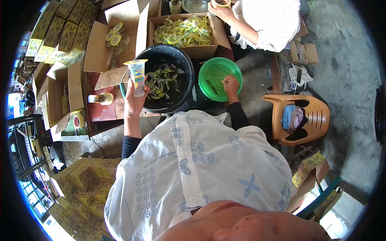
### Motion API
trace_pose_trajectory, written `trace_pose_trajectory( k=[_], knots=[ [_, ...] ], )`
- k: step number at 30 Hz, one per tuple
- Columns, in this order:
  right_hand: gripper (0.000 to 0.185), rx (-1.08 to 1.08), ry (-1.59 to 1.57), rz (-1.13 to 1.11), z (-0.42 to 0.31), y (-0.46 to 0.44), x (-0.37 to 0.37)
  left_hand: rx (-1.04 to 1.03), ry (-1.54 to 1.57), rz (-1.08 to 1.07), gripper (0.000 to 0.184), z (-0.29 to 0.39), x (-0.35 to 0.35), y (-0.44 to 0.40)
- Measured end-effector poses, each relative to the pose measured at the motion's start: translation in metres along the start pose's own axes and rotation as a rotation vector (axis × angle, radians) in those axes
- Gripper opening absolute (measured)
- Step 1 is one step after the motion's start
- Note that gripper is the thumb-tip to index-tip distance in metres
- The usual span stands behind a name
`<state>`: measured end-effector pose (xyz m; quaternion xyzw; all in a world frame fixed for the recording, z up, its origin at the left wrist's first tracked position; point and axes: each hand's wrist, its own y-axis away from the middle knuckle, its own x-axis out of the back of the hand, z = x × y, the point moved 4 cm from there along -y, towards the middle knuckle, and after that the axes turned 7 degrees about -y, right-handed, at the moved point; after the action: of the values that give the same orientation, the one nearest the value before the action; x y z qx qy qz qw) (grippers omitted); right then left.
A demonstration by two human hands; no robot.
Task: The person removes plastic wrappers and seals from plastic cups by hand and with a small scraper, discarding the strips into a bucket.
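My left hand (pixel 134 101) is closed around a tall clear plastic cup (pixel 138 80) with a printed label and a yellow rim, held upright beside the black basin (pixel 190 76). Dark liquid and yellow-green strips (pixel 161 82) lie in that basin. Over the right side of a green basin (pixel 202 82) is my right hand (pixel 230 86), its fingers curled together; whatever they hold is too small to make out. Inside the green basin a dark, narrow tool (pixel 211 86) leans near the wall, and small yellowish bits lie on the bottom.
Behind the basins stands a cardboard box (pixel 219 30) heaped with yellow-green strips. An open carton (pixel 96 46) with yellow-lidded cups is at left, near a capped jar (pixel 100 98). Another person's hand (pixel 223 12) holds a cup at the back. An orange chair (pixel 277 120) stands right.
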<state>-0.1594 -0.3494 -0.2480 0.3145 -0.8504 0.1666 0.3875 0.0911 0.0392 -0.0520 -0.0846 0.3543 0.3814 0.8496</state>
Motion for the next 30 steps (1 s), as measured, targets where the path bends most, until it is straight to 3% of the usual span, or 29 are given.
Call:
trace_pose_trajectory(
  k=[1, 3, 6, 9, 15, 25, 28, 30],
  knots=[
    [0.025, 0.003, -0.002, -0.004, -0.004, 0.003, 0.0, -0.02, 0.033, -0.051, 0.052, 0.0, 0.001, -0.001],
    [0.019, 0.15, 0.446, -0.047, -0.024, 0.014, 0.002, -0.051, -0.068, -0.001, 0.054, 0.004, -0.017, 0.004],
    [0.016, 0.046, 0.433, -0.091, -0.05, 0.012, 0.006, -0.094, -0.119, 0.006, 0.061, 0.005, -0.019, 0.003],
    [0.019, 0.074, 0.496, -0.193, -0.073, 0.019, -0.001, -0.026, -0.313, 0.064, 0.067, 0.0, -0.017, 0.002],
    [0.026, -0.028, 0.579, -0.244, -0.076, 0.026, -0.022, 0.044, -0.346, 0.032, 0.067, 0.002, -0.032, 0.0],
    [0.021, -0.175, 0.484, -0.197, -0.064, 0.01, -0.028, 0.093, -0.509, 0.01, 0.061, -0.004, -0.029, -0.002],
    [0.022, -0.201, 0.322, -0.221, -0.084, 0.012, -0.002, 0.117, -0.568, 0.042, 0.057, -0.006, -0.024, -0.001],
    [0.022, -0.185, 0.116, -0.085, -0.093, 0.01, 0.013, 0.16, -0.585, 0.049, 0.051, -0.006, -0.022, -0.002]
  ],
)
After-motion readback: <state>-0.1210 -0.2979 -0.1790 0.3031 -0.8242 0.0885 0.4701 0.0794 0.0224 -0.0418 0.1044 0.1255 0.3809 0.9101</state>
